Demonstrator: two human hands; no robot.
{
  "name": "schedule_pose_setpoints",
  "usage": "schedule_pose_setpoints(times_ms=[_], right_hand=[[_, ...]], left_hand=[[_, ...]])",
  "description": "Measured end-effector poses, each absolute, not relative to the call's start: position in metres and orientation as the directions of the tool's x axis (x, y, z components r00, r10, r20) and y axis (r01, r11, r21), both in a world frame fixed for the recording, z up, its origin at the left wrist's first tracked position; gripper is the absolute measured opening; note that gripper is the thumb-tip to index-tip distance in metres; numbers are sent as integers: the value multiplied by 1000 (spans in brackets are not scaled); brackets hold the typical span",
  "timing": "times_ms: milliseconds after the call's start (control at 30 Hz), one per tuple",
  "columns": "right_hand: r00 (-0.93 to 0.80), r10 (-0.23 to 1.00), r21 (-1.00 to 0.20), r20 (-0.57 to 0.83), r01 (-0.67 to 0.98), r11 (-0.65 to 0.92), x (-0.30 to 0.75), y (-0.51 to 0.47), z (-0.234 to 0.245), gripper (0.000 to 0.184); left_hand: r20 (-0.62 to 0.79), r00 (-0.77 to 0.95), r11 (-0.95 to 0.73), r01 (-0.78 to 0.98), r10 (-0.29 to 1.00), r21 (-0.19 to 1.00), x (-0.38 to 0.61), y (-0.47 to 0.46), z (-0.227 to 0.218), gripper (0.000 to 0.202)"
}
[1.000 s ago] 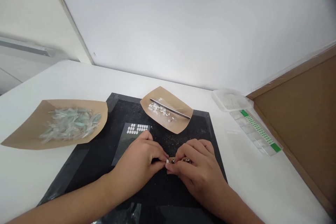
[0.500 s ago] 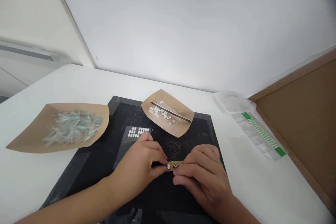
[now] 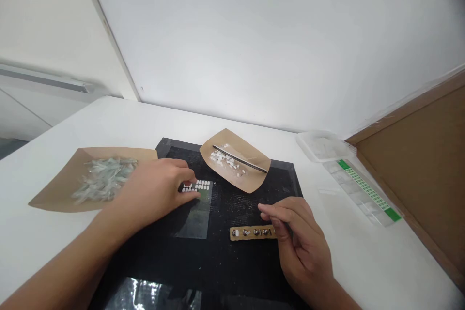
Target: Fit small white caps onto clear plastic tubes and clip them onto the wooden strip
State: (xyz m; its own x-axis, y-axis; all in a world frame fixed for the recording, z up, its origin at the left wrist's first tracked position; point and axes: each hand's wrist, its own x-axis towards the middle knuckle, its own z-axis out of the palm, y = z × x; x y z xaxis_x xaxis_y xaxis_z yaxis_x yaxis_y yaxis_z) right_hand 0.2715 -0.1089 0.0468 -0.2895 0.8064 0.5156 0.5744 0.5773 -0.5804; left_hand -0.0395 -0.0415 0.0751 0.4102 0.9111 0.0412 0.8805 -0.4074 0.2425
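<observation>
My left hand (image 3: 156, 184) is over a clear sheet (image 3: 194, 223) that carries rows of small white oval stickers (image 3: 202, 184). Its thumb and index finger are apart at the stickers, with nothing visible between them. A narrow brown strip (image 3: 250, 238) lies on the black mat, with several small metal pieces along it and a white oval at its left end. My right hand (image 3: 301, 242) is loosely curled at the strip's right end, covering that end. Its index finger stretches out above the strip, and I see nothing held in it.
A brown paper tray (image 3: 58, 189) of clear slivers sits at left. Behind the black mat's (image 3: 225, 261) middle, another paper tray (image 3: 247, 181) holds white bits and dark tweezers (image 3: 240, 159). A clear compartment box (image 3: 363, 193) with green labels and a plastic container (image 3: 323, 147) stand at right.
My left hand has left the strip and moved left to the sticker sheet. My right hand has loosened from the strip, showing more of it. The view has shifted slightly.
</observation>
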Motion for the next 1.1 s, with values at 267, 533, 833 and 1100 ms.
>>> schedule_pose_setpoints(times_ms=[267,533,833,1100], right_hand=[[-300,815,-579,495,586,567,266,-107,48,30],[-309,810,-578,498,578,576,269,-108,47,26],[-309,811,-569,497,590,573,271,-109,49,26],[-288,812,-564,507,602,566,270,-108,50,23]], left_hand=[[-115,419,-395,899,901,189,-35,-38,70,12],[-90,426,-407,897,900,175,-25,-42,62,25],[-86,436,-393,867,896,306,-32,-41,57,19],[-81,457,-430,874,886,226,-26,-43,58,30]])
